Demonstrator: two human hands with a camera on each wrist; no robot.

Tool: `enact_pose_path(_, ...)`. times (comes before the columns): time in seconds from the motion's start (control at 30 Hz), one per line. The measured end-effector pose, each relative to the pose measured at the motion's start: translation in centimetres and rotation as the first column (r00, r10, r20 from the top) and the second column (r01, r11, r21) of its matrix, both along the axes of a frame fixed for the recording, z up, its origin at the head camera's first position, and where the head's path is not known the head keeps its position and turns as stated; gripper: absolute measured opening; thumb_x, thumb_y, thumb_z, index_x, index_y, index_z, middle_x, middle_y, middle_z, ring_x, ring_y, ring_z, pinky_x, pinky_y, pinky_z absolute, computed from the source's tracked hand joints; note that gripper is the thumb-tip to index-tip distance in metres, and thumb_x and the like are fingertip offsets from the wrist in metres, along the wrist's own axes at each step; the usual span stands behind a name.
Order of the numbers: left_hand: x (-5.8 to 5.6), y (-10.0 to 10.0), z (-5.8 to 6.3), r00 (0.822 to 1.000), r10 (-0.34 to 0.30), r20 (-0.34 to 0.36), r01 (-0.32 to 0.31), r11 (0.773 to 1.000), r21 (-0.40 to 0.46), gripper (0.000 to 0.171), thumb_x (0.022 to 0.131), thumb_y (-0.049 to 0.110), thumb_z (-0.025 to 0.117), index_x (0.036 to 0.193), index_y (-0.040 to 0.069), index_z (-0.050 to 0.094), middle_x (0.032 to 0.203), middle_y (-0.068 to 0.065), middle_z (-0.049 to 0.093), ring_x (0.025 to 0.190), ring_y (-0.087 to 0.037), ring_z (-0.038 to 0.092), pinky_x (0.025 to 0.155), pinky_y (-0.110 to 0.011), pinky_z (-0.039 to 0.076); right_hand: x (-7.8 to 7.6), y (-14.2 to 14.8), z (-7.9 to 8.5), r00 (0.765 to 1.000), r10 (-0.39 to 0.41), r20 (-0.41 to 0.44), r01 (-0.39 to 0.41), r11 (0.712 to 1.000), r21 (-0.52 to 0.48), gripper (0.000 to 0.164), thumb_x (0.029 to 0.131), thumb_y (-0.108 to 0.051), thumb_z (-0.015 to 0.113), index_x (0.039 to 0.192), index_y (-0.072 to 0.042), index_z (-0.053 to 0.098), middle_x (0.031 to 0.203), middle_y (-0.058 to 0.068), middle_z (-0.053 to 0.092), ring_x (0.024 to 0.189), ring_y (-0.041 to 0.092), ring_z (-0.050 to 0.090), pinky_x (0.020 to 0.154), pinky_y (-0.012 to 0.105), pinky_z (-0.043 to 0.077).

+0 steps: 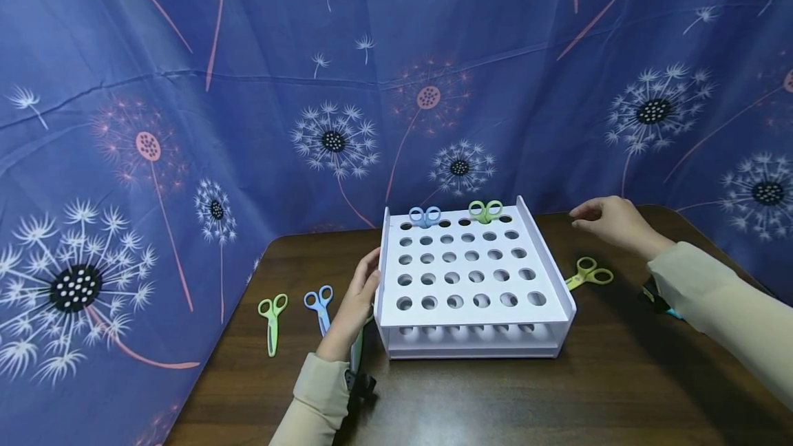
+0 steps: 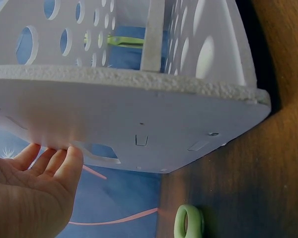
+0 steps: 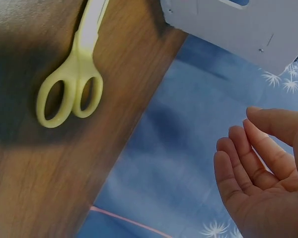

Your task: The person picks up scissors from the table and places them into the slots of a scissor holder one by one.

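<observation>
One pair of yellow scissors point(image 3: 82, 60) on table point(image 1: 619, 377), right of white rack point(image 1: 461, 267), blades toward rack, handles outward | right hand point(image 1: 613, 224) nearer, empty, fingers loosely bent, scissors below it, nearside | left hand point(image 1: 356, 298), fingers extended, touches rack's left side

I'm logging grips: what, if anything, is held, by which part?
Nothing is held: the left hand only touches the left side of the rack; the right hand is empty.
</observation>
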State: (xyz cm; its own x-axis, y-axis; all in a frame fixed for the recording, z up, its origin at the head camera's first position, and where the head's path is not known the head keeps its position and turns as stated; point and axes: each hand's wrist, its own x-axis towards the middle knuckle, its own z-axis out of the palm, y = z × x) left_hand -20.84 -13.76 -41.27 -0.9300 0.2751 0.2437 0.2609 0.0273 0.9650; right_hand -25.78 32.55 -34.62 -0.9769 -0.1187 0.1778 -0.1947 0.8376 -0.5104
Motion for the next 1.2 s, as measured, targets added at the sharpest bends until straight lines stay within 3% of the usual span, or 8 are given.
enact_pose_path(0.3, 0.1, 0.0, 0.0, 1.000, 0.008, -0.005, -0.008, 1.000, -0.010, 0.049, 0.106, 0.021, 0.034, 0.152, 0.008, 0.024, 0.153, -0.019, 0.030, 0.139, -0.034, 0.032, 0.111, -0.049, 0.028, 0.5, 1.0, -1.0, 0.999, -0.019, 0.029, 0.019, 1.000, 0.004, 0.031, 0.092, -0.019, 0.064, 0.112, 0.005, 0.066, 0.112, 0.030, 0.064, 0.101, 0.045, 0.059, 0.079, 0.053, 0.049)
enact_pose_path(0.6, 0.1, 0.0, -0.3, 1.000, 0.015, 0.007, -0.015, 1.000, -0.006, 0.049, 0.106, 0.022, 0.034, 0.152, 0.010, 0.024, 0.154, -0.018, 0.029, 0.139, -0.034, 0.032, 0.111, -0.049, 0.028, 0.7, 1.9, -2.4, 1.000, -0.018, 0.022, 0.018, 1.000, 0.010, 0.029, 0.090, -0.017, 0.066, 0.108, 0.006, 0.068, 0.105, 0.026, 0.068, 0.094, 0.038, 0.063, 0.075, 0.046, 0.050)
enact_pose_path(0.97, 0.1, -0.1, -0.3, 1.000, 0.008, 0.006, -0.008, 1.000, -0.025, 0.049, 0.106, 0.024, 0.034, 0.152, 0.010, 0.023, 0.155, -0.018, 0.028, 0.140, -0.034, 0.031, 0.111, -0.048, 0.029, 1.4, 2.6, -4.0, 0.998, -0.020, 0.054, 0.020, 1.000, -0.005, 0.031, 0.089, -0.017, 0.068, 0.108, 0.008, 0.067, 0.102, 0.025, 0.068, 0.087, 0.032, 0.065, 0.074, 0.045, 0.052)
enact_pose_path(1.2, 0.0, 0.0, -0.2, 1.000, 0.006, 0.006, -0.006, 0.999, -0.031, 0.050, 0.106, 0.025, 0.035, 0.152, 0.010, 0.024, 0.154, -0.017, 0.029, 0.140, -0.033, 0.032, 0.111, -0.046, 0.030, 1.6, 2.9, -4.5, 0.999, -0.024, 0.042, 0.025, 1.000, -0.003, 0.030, 0.088, -0.017, 0.069, 0.104, 0.008, 0.069, 0.103, 0.027, 0.068, 0.088, 0.034, 0.065, 0.076, 0.048, 0.051)
